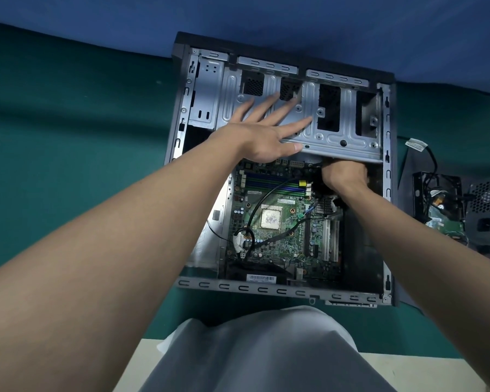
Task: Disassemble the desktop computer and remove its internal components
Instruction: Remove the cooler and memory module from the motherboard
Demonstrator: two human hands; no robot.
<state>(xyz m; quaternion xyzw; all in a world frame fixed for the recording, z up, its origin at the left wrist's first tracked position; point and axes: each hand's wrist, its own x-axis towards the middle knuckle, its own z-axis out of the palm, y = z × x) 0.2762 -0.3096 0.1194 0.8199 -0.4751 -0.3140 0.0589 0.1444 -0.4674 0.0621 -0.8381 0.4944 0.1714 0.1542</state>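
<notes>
An open desktop case [181, 128] lies flat on the green table. Inside it, the green motherboard [280, 222] shows a bare CPU [270, 219], memory slots and black cables [266, 199]. My left hand [266, 131] rests flat with fingers spread on the metal drive cage [345, 137], thumb hooked at its near edge. My right hand [343, 174] reaches under the cage's near edge; its fingers are hidden in the dark gap there, so what they touch is not visible.
To the right of the case lie removed parts: a black bracket with a circuit board and cables [436, 202], and a grey power supply [487, 210] at the frame edge. A blue cloth [238, 18] hangs behind the table. My grey clothing [266, 355] fills the foreground.
</notes>
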